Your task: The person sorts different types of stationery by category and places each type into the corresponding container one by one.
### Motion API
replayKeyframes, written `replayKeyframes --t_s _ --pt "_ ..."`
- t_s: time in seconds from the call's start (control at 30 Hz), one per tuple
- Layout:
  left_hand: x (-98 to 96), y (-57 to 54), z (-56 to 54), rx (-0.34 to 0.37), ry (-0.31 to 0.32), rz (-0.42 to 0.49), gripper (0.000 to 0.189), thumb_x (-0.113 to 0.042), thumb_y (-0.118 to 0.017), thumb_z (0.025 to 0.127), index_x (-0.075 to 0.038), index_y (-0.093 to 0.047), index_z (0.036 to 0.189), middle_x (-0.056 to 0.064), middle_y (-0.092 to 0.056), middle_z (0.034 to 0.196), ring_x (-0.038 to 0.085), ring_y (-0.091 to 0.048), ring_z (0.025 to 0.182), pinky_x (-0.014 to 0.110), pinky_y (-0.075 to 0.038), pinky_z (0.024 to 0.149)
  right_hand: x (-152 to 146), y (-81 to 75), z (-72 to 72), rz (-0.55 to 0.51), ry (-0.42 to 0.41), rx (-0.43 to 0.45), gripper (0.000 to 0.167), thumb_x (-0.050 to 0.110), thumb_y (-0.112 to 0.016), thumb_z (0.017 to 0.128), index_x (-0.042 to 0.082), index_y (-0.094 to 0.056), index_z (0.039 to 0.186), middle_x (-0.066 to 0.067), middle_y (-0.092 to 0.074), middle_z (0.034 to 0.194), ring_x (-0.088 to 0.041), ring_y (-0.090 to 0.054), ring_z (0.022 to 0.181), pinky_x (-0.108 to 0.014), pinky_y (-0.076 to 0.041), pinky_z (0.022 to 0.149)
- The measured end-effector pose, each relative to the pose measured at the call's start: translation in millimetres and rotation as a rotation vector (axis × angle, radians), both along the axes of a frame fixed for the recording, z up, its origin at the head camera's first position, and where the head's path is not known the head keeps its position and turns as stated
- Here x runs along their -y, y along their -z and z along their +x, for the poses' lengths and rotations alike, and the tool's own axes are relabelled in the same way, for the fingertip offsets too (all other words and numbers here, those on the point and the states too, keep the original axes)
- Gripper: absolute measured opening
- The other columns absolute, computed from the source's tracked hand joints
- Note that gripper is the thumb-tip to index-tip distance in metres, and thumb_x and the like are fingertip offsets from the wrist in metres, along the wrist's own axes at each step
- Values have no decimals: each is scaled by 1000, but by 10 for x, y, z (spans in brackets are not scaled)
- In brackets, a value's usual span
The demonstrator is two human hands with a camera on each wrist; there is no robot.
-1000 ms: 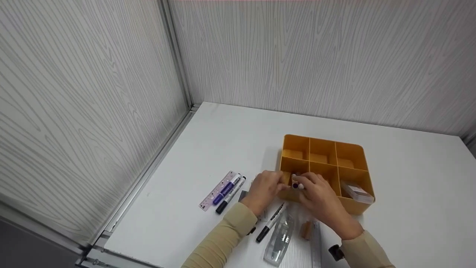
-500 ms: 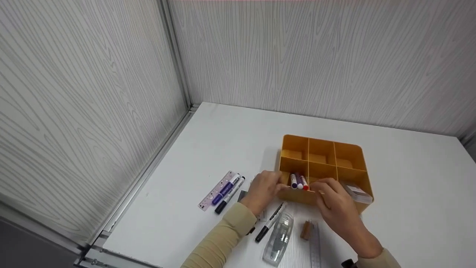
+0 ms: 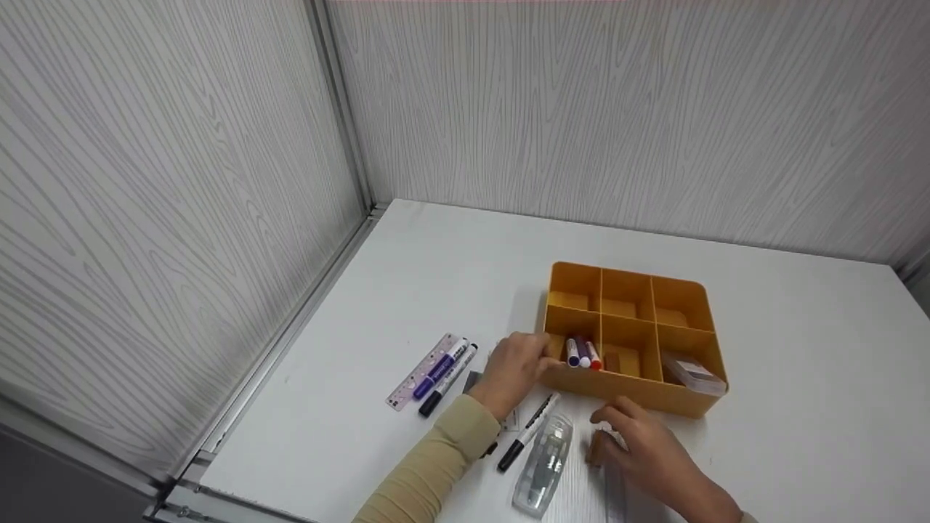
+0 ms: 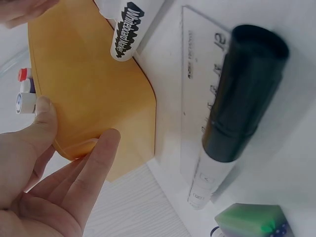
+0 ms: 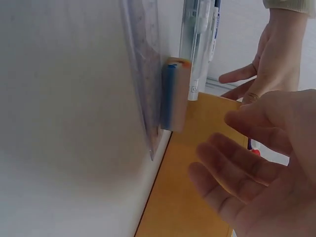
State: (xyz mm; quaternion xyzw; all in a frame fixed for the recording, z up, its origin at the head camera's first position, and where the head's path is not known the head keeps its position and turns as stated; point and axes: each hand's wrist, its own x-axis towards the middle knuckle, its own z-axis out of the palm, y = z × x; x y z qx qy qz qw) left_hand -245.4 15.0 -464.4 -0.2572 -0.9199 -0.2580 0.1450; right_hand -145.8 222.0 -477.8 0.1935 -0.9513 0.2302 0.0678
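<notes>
My left hand [image 3: 512,369] grips the front left corner of an orange six-compartment organizer box [image 3: 647,392]; in the left wrist view its thumb lies over the rim and its fingers outside the wall. Several capped markers [image 3: 583,352] stand in the front left compartment. My right hand [image 3: 649,444] is held with loosely bent fingers and nothing in them. It hovers by a small eraser-like block [image 3: 595,448], blue and pinkish in the right wrist view, beside a clear ruler [image 5: 143,64] that the hand partly covers in the head view.
A black-capped whiteboard marker [image 3: 527,434] and a clear plastic case [image 3: 543,467] lie before the box. Further left are a pink ruler [image 3: 420,372], a purple marker [image 3: 440,373] and another black-capped marker [image 3: 448,381]. A clear box [image 3: 694,375] fills the front right compartment.
My right hand has let go of the markers in the front left compartment and moved down toward the block on the table. The left hand has kept its grip on the organizer box.
</notes>
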Motion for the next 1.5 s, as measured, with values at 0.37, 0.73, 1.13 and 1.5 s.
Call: replayKeyframes --t_s 0.37,0.73,1.13,1.5 --pt "4 -26 8 27 -3 -8 22 -31 -73 84 -11 -66 83 0 -70 77 12 -64 70 20 -48 61 24 151 5 54 -112 69 29 12 -83 77 13 -69 102 6 -55 92 -3 -48 78 -22 -51 69" --pt "14 -9 20 19 -10 -44 25 -36 -71 83 -12 -64 82 0 -68 76 11 -63 69 20 -47 60 31 105 8 -4 -135 -92 23 6 -84 73 12 -70 91 7 -58 87 -3 -51 76 -22 -52 67" --pt "31 -3 9 -19 13 -17 25 -35 -72 83 -11 -64 82 1 -68 75 15 -65 70 23 -49 62 -41 -169 -85 -64 -113 -331 36 7 -87 70 17 -69 100 0 -64 104 -7 -58 94 -28 -57 77" --pt "8 -24 14 107 -5 29 23 -34 -72 84 -11 -65 83 0 -69 78 10 -61 70 17 -47 61 -143 -292 -318 -122 16 -309 29 0 -82 76 10 -71 101 -2 -62 99 -10 -57 85 -31 -57 72"
